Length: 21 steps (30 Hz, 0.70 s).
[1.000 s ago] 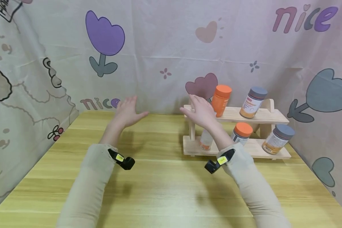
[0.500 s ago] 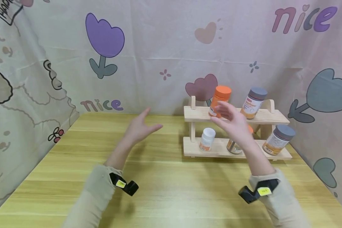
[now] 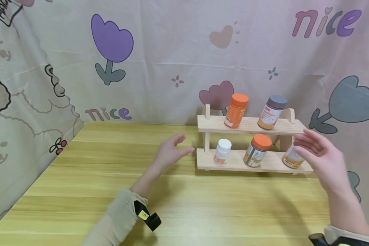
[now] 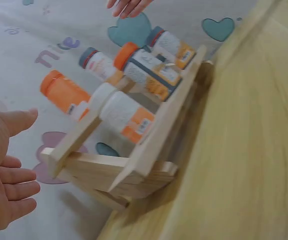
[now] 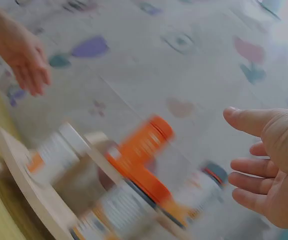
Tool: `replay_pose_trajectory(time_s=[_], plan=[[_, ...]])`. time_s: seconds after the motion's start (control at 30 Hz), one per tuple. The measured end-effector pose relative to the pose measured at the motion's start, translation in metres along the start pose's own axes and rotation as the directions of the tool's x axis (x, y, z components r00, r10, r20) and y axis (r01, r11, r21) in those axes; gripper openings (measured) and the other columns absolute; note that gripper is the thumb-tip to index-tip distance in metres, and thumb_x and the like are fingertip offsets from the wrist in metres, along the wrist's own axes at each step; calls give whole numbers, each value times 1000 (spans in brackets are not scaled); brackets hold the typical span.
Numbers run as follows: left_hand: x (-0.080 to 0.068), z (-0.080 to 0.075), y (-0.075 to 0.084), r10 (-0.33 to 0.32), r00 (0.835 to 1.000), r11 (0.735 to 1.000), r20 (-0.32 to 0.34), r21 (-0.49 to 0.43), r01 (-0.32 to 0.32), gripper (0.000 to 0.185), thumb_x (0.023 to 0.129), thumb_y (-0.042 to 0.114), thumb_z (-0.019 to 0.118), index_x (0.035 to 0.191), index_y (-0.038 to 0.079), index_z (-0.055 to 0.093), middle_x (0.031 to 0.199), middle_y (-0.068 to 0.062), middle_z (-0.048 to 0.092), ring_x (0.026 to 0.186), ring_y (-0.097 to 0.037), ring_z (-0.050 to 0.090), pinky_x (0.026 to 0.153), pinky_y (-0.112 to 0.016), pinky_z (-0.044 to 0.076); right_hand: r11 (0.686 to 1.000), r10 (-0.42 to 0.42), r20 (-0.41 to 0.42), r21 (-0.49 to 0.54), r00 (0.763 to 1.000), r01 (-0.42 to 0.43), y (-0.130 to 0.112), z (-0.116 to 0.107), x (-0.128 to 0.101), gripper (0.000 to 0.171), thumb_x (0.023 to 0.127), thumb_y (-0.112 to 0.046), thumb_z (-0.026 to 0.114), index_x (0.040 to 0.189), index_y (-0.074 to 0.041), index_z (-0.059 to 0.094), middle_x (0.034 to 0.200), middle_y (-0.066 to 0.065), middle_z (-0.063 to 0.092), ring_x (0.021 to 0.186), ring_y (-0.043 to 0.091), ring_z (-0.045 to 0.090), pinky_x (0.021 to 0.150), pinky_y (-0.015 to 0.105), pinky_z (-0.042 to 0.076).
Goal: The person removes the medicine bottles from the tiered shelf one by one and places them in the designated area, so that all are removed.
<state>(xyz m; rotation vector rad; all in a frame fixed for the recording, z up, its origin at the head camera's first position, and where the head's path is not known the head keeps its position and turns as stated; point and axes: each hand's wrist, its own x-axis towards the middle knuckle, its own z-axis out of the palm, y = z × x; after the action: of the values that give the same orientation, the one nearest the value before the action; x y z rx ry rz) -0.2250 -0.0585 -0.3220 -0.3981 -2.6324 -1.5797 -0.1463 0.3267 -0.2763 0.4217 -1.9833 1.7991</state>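
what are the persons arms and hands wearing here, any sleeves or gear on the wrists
Both hands are bare: the left hand and right hand wear no gloves or rings that can be seen. The left arm has a long beige sleeve ending at the wrist, where a small black camera unit with a yellow label is strapped. The right wrist shows a beige cuff and a black strap at the frame's edge.

Bright, even light, soft shadows on the bench (image 3: 203, 205); head view sharp, right wrist view heavily motion-blurred, left wrist view slightly soft.
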Motion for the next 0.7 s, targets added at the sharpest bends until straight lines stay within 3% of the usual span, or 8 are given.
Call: replay_pose_trajectory(time_s=[0.1, 0.2, 0.33, 0.47, 0.53, 0.6, 0.7], plan=[[0, 10, -3, 2, 1000, 1000, 13, 17, -2, 77, 77, 35, 75, 139, 4, 40, 137, -10, 47, 127, -25, 43, 104, -41, 34, 992, 4, -41, 123, 999, 1, 10, -31, -10, 49, 83, 20, 53, 124, -7, 54, 108, -2, 66, 99, 4, 61, 82, 9, 45], [2, 19, -7, -1, 999, 1000, 39, 24, 0, 82, 76, 33, 75, 141, 1, 36, 140, -13, 43, 128, -27, 40, 105, -43, 33, 986, 11, -92, 168, 996, 4, 22, -62, -19, 47, 83, 21, 51, 121, -8, 54, 107, -1, 66, 96, 4, 62, 80, 9, 45], [5, 30, -14, -7, 998, 1000, 56, 6, 7, 83, 76, 31, 76, 141, -1, 34, 141, -16, 41, 128, -31, 40, 104, -45, 33, 995, 60, -140, 88, 988, -47, 43, -97, -26, 49, 86, 16, 52, 123, -15, 50, 105, -10, 65, 93, -4, 60, 81, 3, 39], [7, 40, -22, -18, 997, 1000, 75, -11, 19, 88, 76, 29, 76, 143, -2, 29, 142, -19, 37, 130, -33, 37, 105, -45, 32, 978, 191, -132, -62, 973, -201, 65, -121, -31, 58, 89, 6, 54, 138, -21, 37, 107, -23, 58, 93, -15, 54, 88, 0, 28], [8, 45, -25, -15, 996, 1000, 93, -1, 15, 91, 76, 29, 76, 144, -3, 24, 144, -20, 34, 131, -33, 34, 106, -44, 31, 935, 271, -105, -207, 957, -288, 77, -129, -31, 66, 93, -3, 54, 147, -21, 21, 118, -26, 50, 100, -19, 46, 92, 0, 23], [8, 50, -29, -7, 994, 1000, 113, 8, 6, 94, 76, 30, 76, 145, -4, 21, 144, -22, 32, 131, -35, 33, 105, -44, 31, 873, 335, -75, -350, 939, -339, 89, -134, -29, 71, 95, -12, 52, 150, -15, 7, 128, -25, 41, 108, -19, 38, 96, 1, 20], [9, 57, -34, -8, 990, 1000, 138, 27, 4, 97, 76, 32, 76, 145, -5, 19, 145, -23, 29, 130, -37, 34, 105, -44, 32, 786, 400, -22, -507, 916, -355, 105, -140, -25, 74, 97, -22, 48, 149, -8, -3, 143, -20, 25, 117, -17, 26, 94, 1, 22]])
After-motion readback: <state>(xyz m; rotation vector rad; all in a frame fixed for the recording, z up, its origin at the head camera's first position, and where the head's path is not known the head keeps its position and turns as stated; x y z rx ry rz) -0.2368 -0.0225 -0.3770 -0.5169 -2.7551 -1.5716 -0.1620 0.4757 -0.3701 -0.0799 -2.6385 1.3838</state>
